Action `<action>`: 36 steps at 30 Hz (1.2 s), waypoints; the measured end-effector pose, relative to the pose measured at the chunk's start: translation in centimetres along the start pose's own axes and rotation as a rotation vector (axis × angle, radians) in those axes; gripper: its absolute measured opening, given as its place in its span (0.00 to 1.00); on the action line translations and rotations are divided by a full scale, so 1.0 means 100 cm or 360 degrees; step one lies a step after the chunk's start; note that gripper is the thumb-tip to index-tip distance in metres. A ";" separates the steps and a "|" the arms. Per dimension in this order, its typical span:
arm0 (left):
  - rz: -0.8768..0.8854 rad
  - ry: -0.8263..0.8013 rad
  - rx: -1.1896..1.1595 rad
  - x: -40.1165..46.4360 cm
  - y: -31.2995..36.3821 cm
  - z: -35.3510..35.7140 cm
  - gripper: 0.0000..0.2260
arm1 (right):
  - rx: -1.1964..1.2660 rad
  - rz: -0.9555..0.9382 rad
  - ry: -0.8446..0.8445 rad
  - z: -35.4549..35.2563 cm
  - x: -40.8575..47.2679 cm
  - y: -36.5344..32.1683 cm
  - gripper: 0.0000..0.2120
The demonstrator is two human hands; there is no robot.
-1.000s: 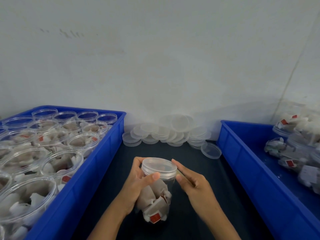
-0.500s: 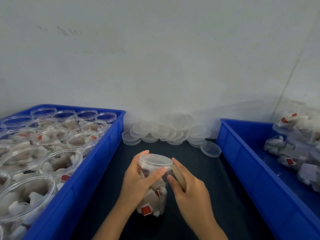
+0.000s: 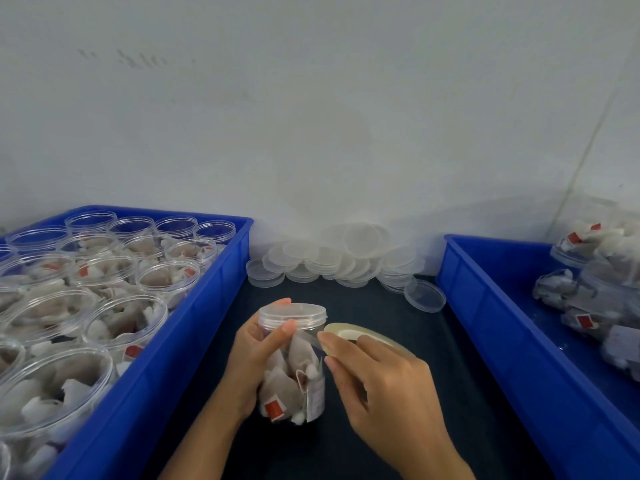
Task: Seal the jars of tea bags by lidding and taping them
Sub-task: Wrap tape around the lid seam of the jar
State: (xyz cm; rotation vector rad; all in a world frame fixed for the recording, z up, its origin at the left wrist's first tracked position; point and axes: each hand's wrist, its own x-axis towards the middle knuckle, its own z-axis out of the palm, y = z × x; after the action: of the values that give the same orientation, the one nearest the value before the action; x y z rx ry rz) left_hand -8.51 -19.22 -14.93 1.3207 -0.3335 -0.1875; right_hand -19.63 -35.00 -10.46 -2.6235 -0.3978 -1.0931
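Note:
A clear plastic jar (image 3: pixel 294 375) full of tea bags stands on the dark table, with a clear lid (image 3: pixel 293 311) on top. My left hand (image 3: pixel 258 355) grips the jar from the left, thumb across its front just under the lid. My right hand (image 3: pixel 377 375) holds a roll of clear tape (image 3: pixel 360 332) right beside the jar, with the fingertips near the jar's upper right side.
A blue crate (image 3: pixel 194 327) on the left holds several open jars of tea bags (image 3: pixel 128 317). A pile of loose clear lids (image 3: pixel 343 261) lies against the wall. The blue crate (image 3: pixel 491 323) on the right holds lidded jars (image 3: pixel 595 306) lying on their sides.
The jar has come down and toward me. My right hand has drawn the tape roll out to the right of the jar, where it now shows plainly.

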 end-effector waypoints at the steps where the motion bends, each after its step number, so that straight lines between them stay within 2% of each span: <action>1: 0.0007 -0.0013 -0.0011 0.000 0.000 -0.001 0.27 | -0.0019 -0.0011 -0.0016 0.000 0.000 -0.001 0.14; 4: 0.0053 -0.0068 0.0006 -0.001 0.000 -0.002 0.33 | -0.0021 0.0087 -0.0074 0.000 0.002 -0.003 0.12; 8: 0.0102 -0.0153 0.0069 0.000 0.000 -0.003 0.40 | -0.0089 0.0341 -0.0102 0.004 0.001 0.002 0.02; 10: 0.0123 -0.0191 0.0125 -0.001 0.000 -0.002 0.45 | -0.0133 0.0465 -0.0217 0.008 0.001 0.008 0.11; 13: 0.0157 -0.0215 0.0167 0.000 0.000 -0.002 0.45 | -0.0089 0.0604 -0.0331 0.012 -0.001 0.018 0.22; 20: 0.0176 -0.0338 0.0216 -0.002 0.000 -0.003 0.44 | 0.0137 0.0645 -0.0444 0.018 -0.003 0.022 0.20; 26: 0.0090 -0.0351 0.0040 -0.004 -0.001 0.004 0.49 | 0.0188 0.0664 -0.0419 0.020 -0.006 0.021 0.19; 28: 0.0093 -0.0341 0.0045 -0.005 -0.002 0.006 0.47 | 0.0209 0.0686 -0.0418 0.021 -0.006 0.021 0.20; 33: 0.0303 -0.0210 0.0285 -0.013 -0.009 0.009 0.28 | 0.0152 0.0697 -0.0365 0.022 -0.007 0.021 0.19; 36: 0.0412 -0.0141 0.0463 -0.016 -0.010 0.010 0.28 | 0.0046 0.0732 -0.0340 0.024 -0.008 0.016 0.21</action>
State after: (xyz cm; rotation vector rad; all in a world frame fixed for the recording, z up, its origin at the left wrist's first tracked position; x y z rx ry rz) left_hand -10.29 -19.90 -15.87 1.5426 -0.6203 0.0223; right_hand -18.07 -35.71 -12.91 -2.6224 0.1479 -0.6567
